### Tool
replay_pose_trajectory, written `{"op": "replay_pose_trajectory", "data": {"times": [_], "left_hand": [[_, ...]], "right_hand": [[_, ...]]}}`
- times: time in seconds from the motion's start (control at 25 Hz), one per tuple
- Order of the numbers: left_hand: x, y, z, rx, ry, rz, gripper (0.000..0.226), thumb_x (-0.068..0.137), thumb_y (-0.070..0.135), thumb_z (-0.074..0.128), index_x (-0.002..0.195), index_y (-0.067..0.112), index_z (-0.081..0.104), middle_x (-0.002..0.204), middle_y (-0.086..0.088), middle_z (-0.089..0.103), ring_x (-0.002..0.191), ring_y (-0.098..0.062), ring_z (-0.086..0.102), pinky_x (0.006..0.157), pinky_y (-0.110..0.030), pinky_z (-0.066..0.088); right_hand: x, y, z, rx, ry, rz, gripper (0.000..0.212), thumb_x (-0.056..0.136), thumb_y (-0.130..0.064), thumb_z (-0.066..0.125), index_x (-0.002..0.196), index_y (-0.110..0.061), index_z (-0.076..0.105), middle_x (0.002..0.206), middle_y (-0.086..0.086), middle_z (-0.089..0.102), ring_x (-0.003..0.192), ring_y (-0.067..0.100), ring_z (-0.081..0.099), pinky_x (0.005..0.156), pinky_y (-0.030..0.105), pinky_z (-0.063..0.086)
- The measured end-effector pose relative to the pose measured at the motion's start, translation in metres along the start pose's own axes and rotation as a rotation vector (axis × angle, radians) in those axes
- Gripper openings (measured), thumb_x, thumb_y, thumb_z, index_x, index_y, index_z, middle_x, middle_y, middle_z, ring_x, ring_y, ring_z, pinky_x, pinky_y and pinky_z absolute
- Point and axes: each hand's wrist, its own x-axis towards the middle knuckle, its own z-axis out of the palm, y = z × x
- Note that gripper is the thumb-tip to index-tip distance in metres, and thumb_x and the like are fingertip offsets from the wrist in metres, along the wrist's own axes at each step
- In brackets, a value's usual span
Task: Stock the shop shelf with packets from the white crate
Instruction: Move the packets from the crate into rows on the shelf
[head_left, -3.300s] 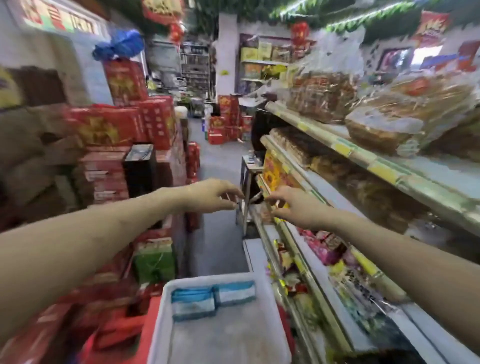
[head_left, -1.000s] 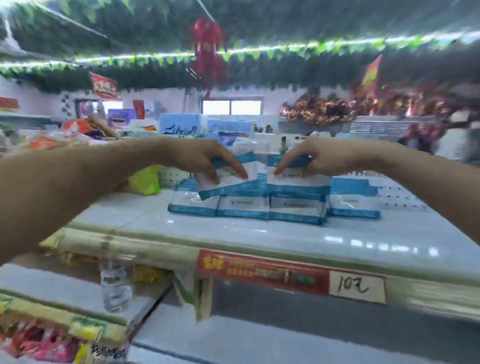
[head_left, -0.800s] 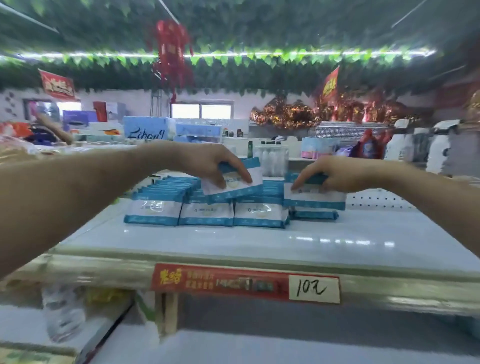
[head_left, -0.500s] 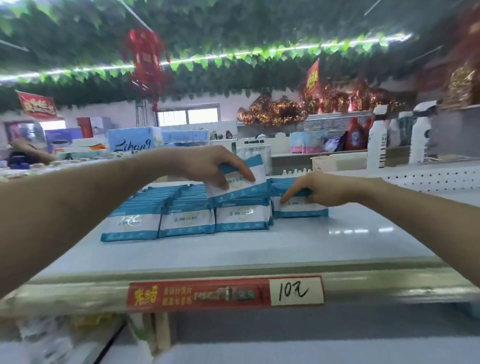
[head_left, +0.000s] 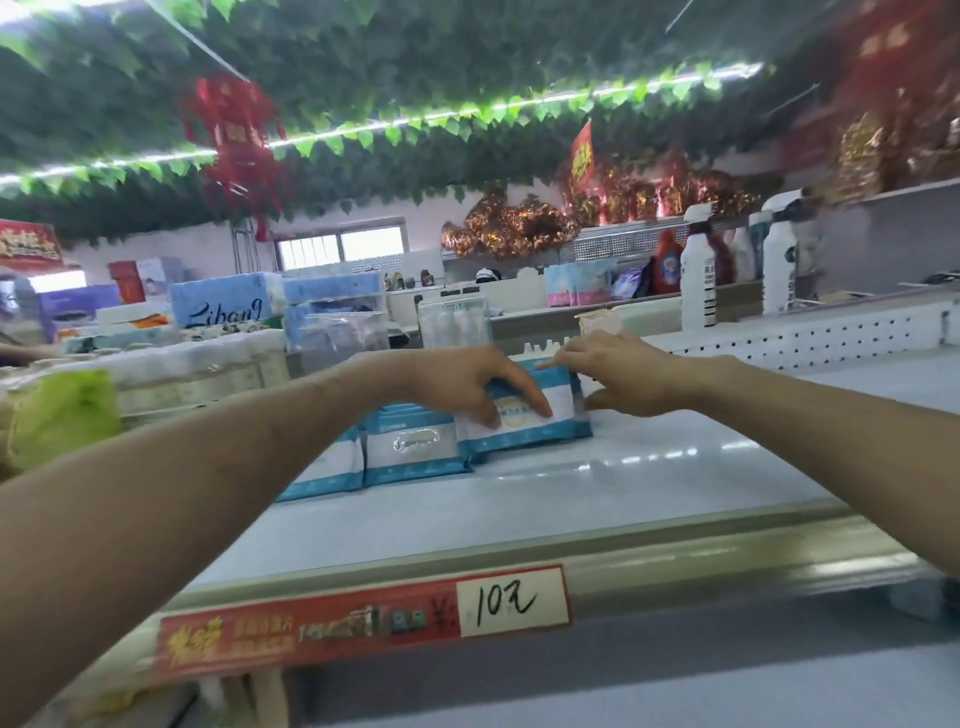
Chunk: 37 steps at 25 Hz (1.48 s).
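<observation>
Forearms reach out level over the shelf (head_left: 649, 499), both wrists straight, and the hands meet near its middle. My feed shows the left hand (head_left: 457, 384) palm-down, fingers curled over the top and front of a blue-and-white packet (head_left: 519, 434) and gripping it upright. The right hand (head_left: 628, 374) comes in from the other side: its fingertips (head_left: 558, 359) touch the packet's top right corner and its thumb sits lower by the right edge, but with the blur I cannot tell whether it pinches. I count three front-facing packets side by side, the gripped one rightmost and two more packets (head_left: 415, 447) to its left, well back from the shelf's front edge; those stacked behind blur together uncounted. One price strip (head_left: 511, 600) sits on that front edge. Two white bottles (head_left: 698, 280) stand beyond the rear edge.
</observation>
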Motion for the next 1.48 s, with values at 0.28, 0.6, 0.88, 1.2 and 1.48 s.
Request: {"op": "replay_pose_trajectory", "data": {"times": [0.28, 0.6, 0.88, 1.2, 1.48], "left_hand": [[0.050, -0.026, 0.027, 0.278, 0.084, 0.070, 0.054, 0.093, 0.014, 0.065, 0.131, 0.052, 0.061, 0.132, 0.011, 0.044, 0.124, -0.010, 0.038, 0.113, -0.035, 0.031], [-0.016, -0.051, 0.024, 0.340, 0.259, -0.054, 0.041, 0.104, 0.032, 0.056, 0.142, 0.046, 0.054, 0.154, 0.006, 0.039, 0.136, -0.019, 0.035, 0.117, -0.050, 0.031], [-0.297, -0.110, 0.027, 0.364, 0.495, -0.594, 0.040, 0.102, 0.040, 0.058, 0.142, 0.031, 0.059, 0.139, 0.002, 0.056, 0.125, -0.021, 0.055, 0.107, -0.041, 0.044], [-0.673, -0.032, 0.170, 0.326, 0.370, -1.356, 0.040, 0.101, 0.049, 0.049, 0.137, 0.034, 0.058, 0.130, 0.003, 0.061, 0.119, -0.022, 0.060, 0.088, -0.041, 0.050], [-0.825, 0.114, 0.367, 0.023, 0.335, -1.863, 0.041, 0.094, 0.028, 0.061, 0.135, 0.026, 0.062, 0.125, -0.004, 0.065, 0.117, -0.027, 0.062, 0.097, -0.039, 0.051]], "right_hand": [[-0.051, 0.037, -0.028, -0.008, 0.057, 0.112, 0.067, 0.095, -0.028, 0.073, 0.152, -0.040, 0.040, 0.157, -0.007, 0.044, 0.145, 0.021, 0.037, 0.116, 0.050, 0.034], [0.012, -0.032, -0.036, 0.067, 0.084, -0.084, 0.052, 0.097, -0.020, 0.068, 0.144, -0.034, 0.053, 0.143, -0.006, 0.056, 0.130, 0.019, 0.050, 0.110, 0.047, 0.044], [0.136, -0.263, -0.043, 0.248, 0.126, -0.505, 0.042, 0.101, -0.027, 0.058, 0.143, -0.025, 0.055, 0.141, 0.002, 0.057, 0.127, 0.024, 0.055, 0.108, 0.048, 0.045], [0.120, -0.638, -0.038, 0.454, 0.069, -1.146, 0.048, 0.104, -0.038, 0.056, 0.147, -0.018, 0.052, 0.143, 0.005, 0.055, 0.131, 0.025, 0.051, 0.107, 0.036, 0.038], [-0.013, -0.871, 0.062, 0.568, -0.271, -1.464, 0.042, 0.099, -0.026, 0.066, 0.137, -0.011, 0.060, 0.123, 0.011, 0.061, 0.117, 0.026, 0.057, 0.110, 0.042, 0.040]]}}
